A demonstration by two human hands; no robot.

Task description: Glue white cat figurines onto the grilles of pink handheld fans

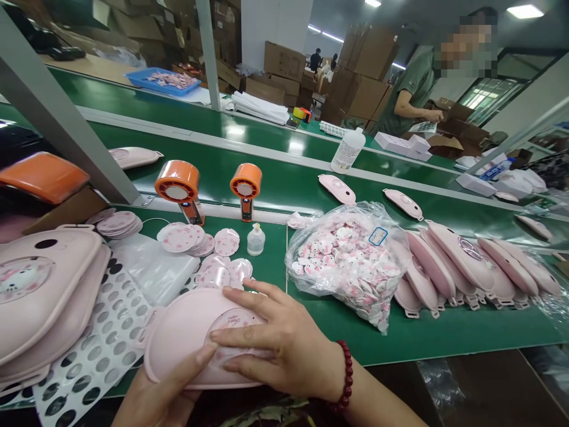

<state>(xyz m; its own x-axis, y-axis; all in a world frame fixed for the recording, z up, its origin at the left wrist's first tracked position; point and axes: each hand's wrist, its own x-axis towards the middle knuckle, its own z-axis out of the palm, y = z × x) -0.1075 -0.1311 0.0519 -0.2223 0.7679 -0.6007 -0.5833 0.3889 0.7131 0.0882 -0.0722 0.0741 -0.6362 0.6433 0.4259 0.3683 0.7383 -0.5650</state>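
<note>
A pink oval plastic housing [186, 338] lies between the person's two hands, at the near edge of a green conveyor belt [338, 332], its round printed window facing up. The right hand [271, 338] is open, fingers spread and laid across the window; a red bead bracelet [343, 376] sits on that wrist. The left hand [160, 394] is curled at the housing's lower edge and grips it from below.

Just left of the hands lies a white die-cut sheet with rows of circular holes [100, 338], partly under two larger pink housings [40, 284]. Beyond the hands are stacks of round pink-printed discs [180, 237] and a small clear bottle [256, 240]. Two orange handheld fans [176, 184] stand upright further ahead. To the right of the hands, a clear plastic bag of small pink-and-white pieces [347, 261] rests on the belt, beside a row of pink housings [462, 267] leaning against one another. Well ahead, a white plastic bottle [347, 151] stands on a further belt, and a co-worker [411, 95] handles items among cardboard boxes [368, 83].
</note>
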